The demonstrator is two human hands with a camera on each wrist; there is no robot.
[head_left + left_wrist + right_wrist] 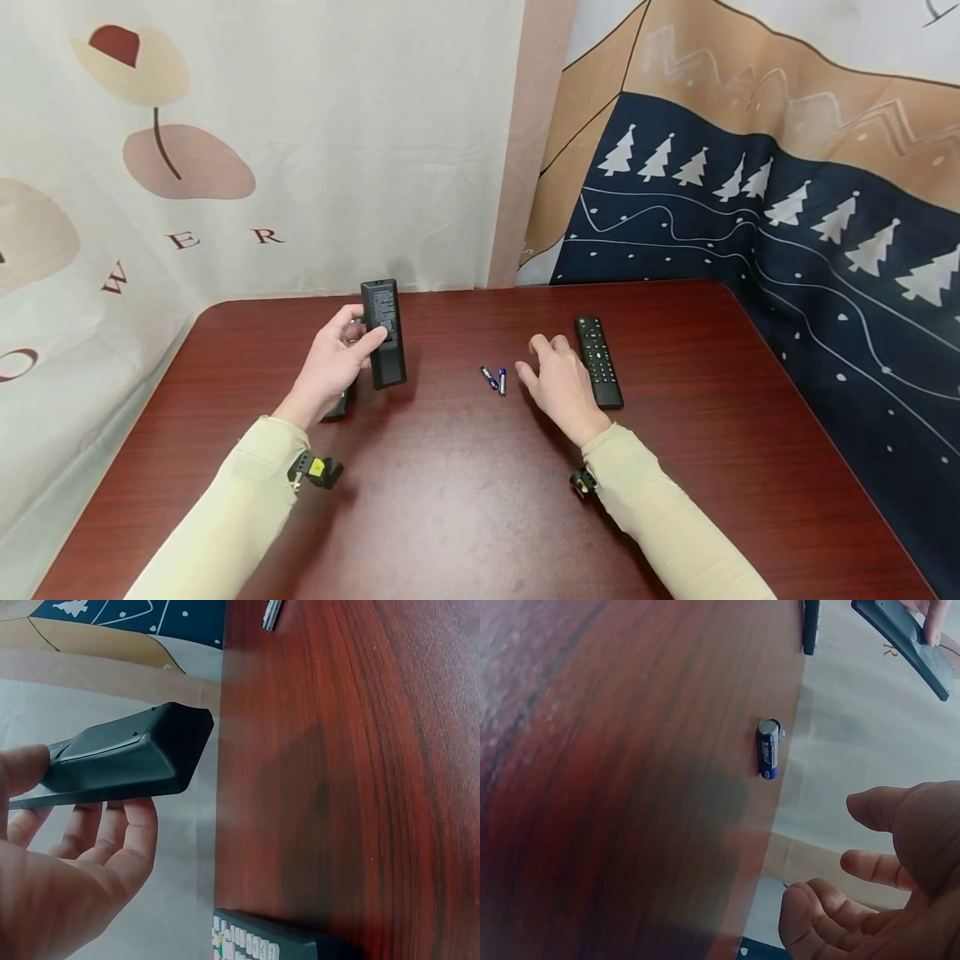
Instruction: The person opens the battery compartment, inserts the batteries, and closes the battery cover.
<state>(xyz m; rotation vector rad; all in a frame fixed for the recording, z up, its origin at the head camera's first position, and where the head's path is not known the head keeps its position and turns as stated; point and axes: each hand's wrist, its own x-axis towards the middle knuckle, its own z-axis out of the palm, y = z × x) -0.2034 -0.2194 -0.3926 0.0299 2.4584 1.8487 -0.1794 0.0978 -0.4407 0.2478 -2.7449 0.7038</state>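
Observation:
My left hand (330, 358) holds a black remote control (387, 362) up off the table, its back turned towards me. The thumb lies on that back, while the other fingers support the far side, as the left wrist view shows. Two small blue and silver batteries, the left battery (490, 377) and the right battery (502, 382), lie close together mid-table. Just right of them my right hand (562, 387) hovers with loosely bent, spread fingers and nothing in them. A second black remote (600, 362) lies buttons-up beside the right hand.
Another remote (247, 941) lies buttons-up on the table, partly hidden below the left hand in the head view. The dark red wooden table (450, 500) ends at the back against a pale curtain (375, 167). A navy curtain with trees (675, 225) hangs at the right.

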